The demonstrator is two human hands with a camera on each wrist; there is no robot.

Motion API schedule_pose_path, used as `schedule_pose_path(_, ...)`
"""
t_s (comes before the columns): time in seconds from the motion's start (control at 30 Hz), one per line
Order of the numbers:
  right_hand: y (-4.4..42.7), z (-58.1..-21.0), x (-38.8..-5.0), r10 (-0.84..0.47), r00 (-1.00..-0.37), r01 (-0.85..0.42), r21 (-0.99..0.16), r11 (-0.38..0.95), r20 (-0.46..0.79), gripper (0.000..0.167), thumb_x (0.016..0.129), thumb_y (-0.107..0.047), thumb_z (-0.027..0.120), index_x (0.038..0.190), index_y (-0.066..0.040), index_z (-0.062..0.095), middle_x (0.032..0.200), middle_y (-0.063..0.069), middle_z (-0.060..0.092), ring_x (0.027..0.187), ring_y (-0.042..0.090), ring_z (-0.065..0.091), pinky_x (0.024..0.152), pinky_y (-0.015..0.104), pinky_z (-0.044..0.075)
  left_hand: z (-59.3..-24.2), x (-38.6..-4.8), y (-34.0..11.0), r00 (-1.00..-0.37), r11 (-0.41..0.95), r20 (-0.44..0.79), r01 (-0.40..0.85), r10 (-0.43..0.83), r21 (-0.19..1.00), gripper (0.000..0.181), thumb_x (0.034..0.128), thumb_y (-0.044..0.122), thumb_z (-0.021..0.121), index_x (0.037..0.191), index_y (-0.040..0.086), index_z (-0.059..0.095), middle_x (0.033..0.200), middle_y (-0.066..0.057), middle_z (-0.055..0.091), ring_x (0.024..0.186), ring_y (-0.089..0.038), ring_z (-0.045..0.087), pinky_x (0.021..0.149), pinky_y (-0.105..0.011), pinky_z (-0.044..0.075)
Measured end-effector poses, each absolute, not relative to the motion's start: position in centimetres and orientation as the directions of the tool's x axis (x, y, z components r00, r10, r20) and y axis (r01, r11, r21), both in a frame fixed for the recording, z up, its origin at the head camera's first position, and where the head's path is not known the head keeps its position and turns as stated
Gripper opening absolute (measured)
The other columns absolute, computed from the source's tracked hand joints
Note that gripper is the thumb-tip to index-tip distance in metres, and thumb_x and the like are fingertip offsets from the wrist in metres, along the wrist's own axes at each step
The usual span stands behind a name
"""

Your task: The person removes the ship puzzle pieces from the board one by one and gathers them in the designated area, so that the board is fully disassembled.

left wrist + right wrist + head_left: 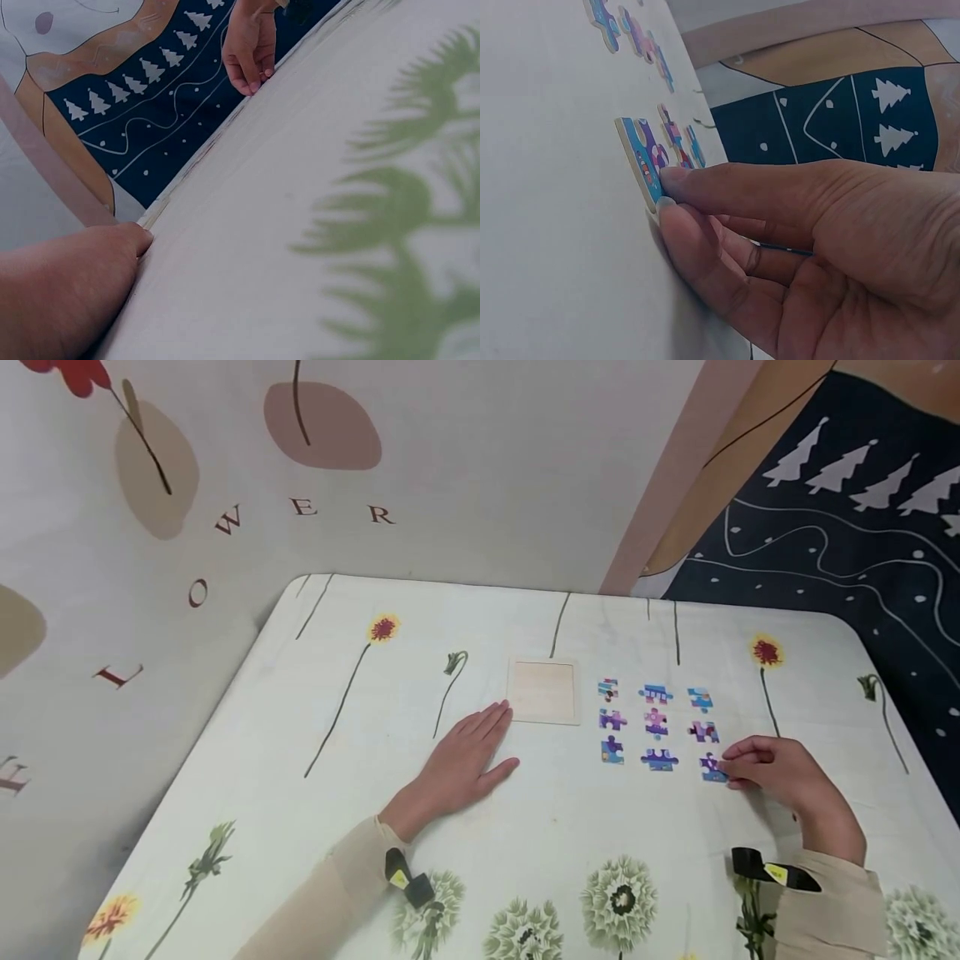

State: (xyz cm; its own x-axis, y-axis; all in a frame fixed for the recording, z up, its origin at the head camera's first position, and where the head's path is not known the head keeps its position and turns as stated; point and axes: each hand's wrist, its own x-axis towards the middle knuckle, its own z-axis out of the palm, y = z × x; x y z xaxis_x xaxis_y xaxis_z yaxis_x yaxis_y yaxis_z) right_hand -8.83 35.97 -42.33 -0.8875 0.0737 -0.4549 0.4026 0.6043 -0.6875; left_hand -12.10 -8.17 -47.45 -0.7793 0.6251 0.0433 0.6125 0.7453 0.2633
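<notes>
My right hand (pixel 783 781) pinches the edge of a purple and blue jigsaw piece (pixel 712 767), the near right one of the group. In the right wrist view the thumb lies on top of this jigsaw piece (pixel 636 154) and a finger is at its rim. Several other jigsaw pieces (pixel 656 722) are laid out in rows beside it, apart from each other. My left hand (pixel 465 760) lies flat on the table, fingers straight, with its fingertips at the near left corner of a square wooden puzzle frame (pixel 542 722). Nothing lies inside the frame.
A white flower-print cloth (pixel 555 818) covers the table, whose far edge meets a pale wall (pixel 487 485). At the far right hangs a dark fabric with white trees (pixel 847 543). Both wrists wear black straps (pixel 408 878).
</notes>
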Motion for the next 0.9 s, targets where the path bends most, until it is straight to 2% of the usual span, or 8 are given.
schedule_pose_path(0.9, 36.16, -42.48, -8.82, 0.055, -0.894, 0.385, -0.698, 0.604, -0.445, 0.020, 0.099, -0.009, 0.069, 0.109, 0.009, 0.067, 0.083, 0.000, 0.073, 0.072, 0.013, 0.071, 0.067, 0.019, 0.054, -47.14, -12.01, -8.17, -0.783, 0.748, 0.023, 0.603, 0.622, 0.280, 0.076, 0.1089, 0.052, 0.041, 0.163, 0.001, 0.023, 0.171, -0.010, 0.019, 0.158, -0.022, 0.016, 0.128, -0.039, 0.016)
